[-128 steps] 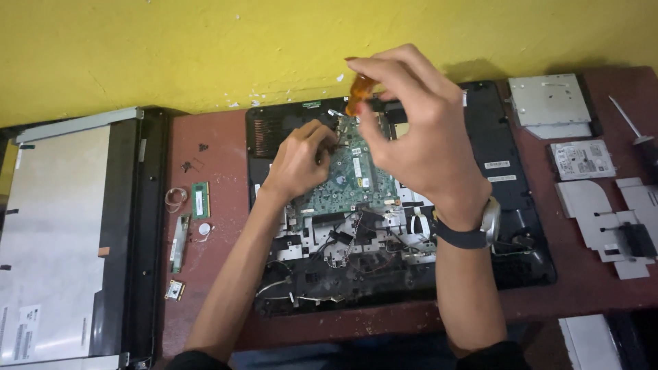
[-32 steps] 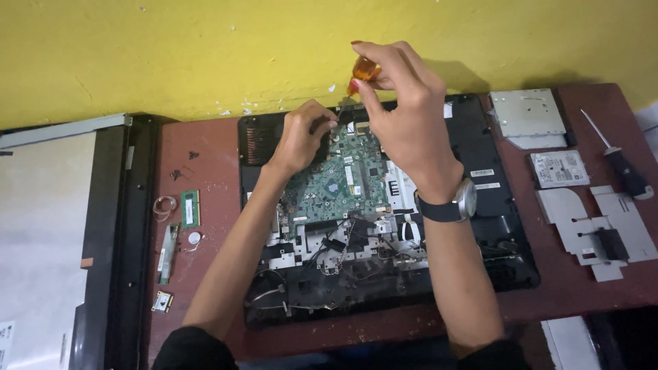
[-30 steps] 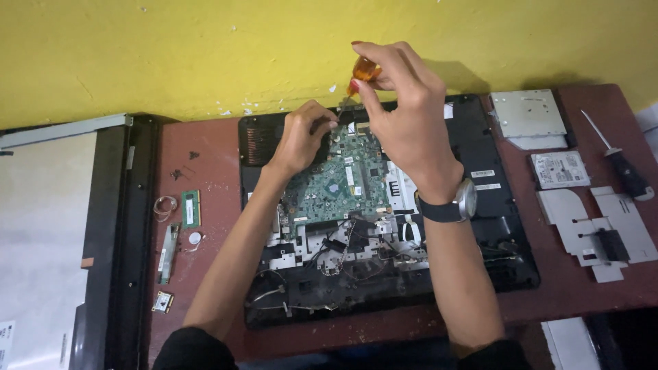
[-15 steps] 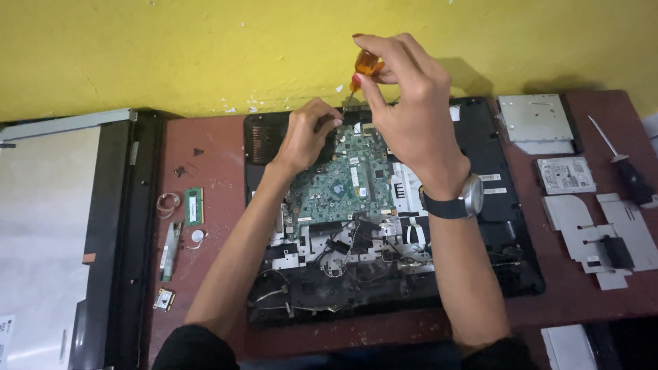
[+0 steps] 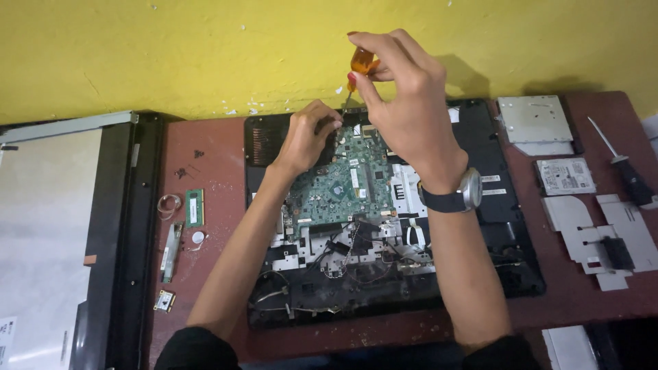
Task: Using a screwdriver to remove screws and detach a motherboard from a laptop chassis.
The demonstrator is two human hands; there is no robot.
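Closest to the person, the bare forearms run up over the near edge of an opened black plastic laptop base (image 5: 507, 226), its tangle of thin wires and white metal brackets lying under the wrists. The right hand (image 5: 411, 109), a grey-faced wristwatch on a dark strap (image 5: 456, 197) on its wrist, is raised above the far edge of the base with its fingers curled tight round the amber translucent handle of a small screwdriver (image 5: 361, 63); the shaft points almost straight down, which looks like the way to keep the tip square in a screw head. Just beside and below it, the left hand (image 5: 307, 137) rests on the far left corner of the green circuit board (image 5: 343, 181), fingers bent and pinched close to the screwdriver's tip, seemingly to steady the tip or the board; whether it grips anything small I cannot tell.

Out to the left of that hand, on the reddish-brown table (image 5: 212, 147), lie a small green memory stick (image 5: 195, 207) and a silver coin cell (image 5: 198, 238), set apart where they won't get lost. Well to the right of the right hand sit a silver flat optical drive (image 5: 536, 123), a silver hard disk (image 5: 565, 175) and a black-handled screwdriver (image 5: 627, 173). Beyond everything rises the yellow painted wall (image 5: 171, 48)
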